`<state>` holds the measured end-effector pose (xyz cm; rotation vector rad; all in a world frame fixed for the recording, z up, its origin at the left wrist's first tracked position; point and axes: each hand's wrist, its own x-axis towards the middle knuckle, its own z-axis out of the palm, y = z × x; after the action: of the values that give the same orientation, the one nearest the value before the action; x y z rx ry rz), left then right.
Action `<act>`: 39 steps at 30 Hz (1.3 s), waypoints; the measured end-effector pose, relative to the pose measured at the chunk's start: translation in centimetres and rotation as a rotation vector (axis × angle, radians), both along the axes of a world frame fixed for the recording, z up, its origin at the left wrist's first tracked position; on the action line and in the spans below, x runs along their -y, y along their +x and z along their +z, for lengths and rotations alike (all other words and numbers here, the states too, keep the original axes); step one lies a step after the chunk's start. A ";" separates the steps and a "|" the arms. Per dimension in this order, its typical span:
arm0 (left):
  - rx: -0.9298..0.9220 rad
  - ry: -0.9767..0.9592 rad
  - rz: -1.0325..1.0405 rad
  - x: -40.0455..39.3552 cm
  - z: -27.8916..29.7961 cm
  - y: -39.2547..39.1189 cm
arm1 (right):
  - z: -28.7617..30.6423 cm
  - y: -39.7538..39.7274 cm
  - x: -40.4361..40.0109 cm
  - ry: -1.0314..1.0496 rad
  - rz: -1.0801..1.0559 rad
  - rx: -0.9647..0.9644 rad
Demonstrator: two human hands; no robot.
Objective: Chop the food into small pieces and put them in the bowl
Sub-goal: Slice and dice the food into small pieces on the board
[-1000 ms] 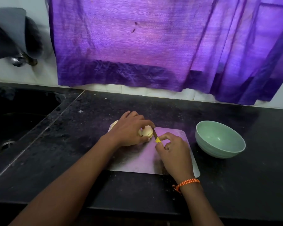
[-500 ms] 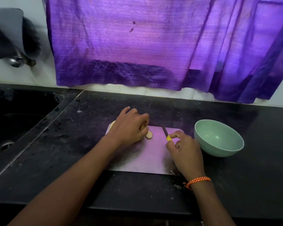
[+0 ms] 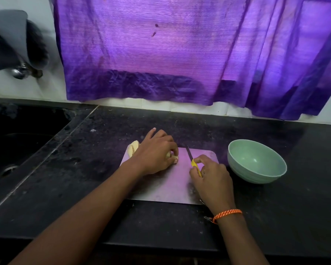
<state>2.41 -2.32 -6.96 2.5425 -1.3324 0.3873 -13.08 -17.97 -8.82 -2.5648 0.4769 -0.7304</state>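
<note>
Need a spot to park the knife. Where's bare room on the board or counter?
Bare: cutting board near edge, between both wrists; counter strip behind the board; counter right of the bowl. Crowded: board's far-left corner, left hand over food; right hand with knife.

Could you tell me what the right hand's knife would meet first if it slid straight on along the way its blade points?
Probably only bare board, then counter: the right hand aims the knife away, past the food. Depth is unclear.
</note>
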 end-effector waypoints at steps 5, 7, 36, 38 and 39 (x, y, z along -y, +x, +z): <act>-0.003 -0.040 -0.010 0.2 -0.2 0.1 | 0.2 -0.2 -0.2 -0.028 0.000 -0.009; -0.001 -0.064 -0.019 0.5 -0.2 -0.2 | 0.3 -0.2 -0.3 -0.037 -0.003 -0.007; -0.100 -0.138 0.117 1.1 -0.6 -1.3 | 1.0 -2.7 -2.1 -0.235 0.047 -0.118; -0.103 -0.137 0.119 1.2 -0.5 -1.4 | 1.0 -2.7 -2.0 -0.235 0.058 -0.128; -0.104 -0.137 0.121 1.2 -0.5 -1.4 | 0.9 -2.6 -2.0 -0.233 0.061 -0.134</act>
<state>1.01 -3.51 -7.46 2.4991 -1.0807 0.3504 -15.72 -15.99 -7.90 -2.8463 0.3715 -0.6275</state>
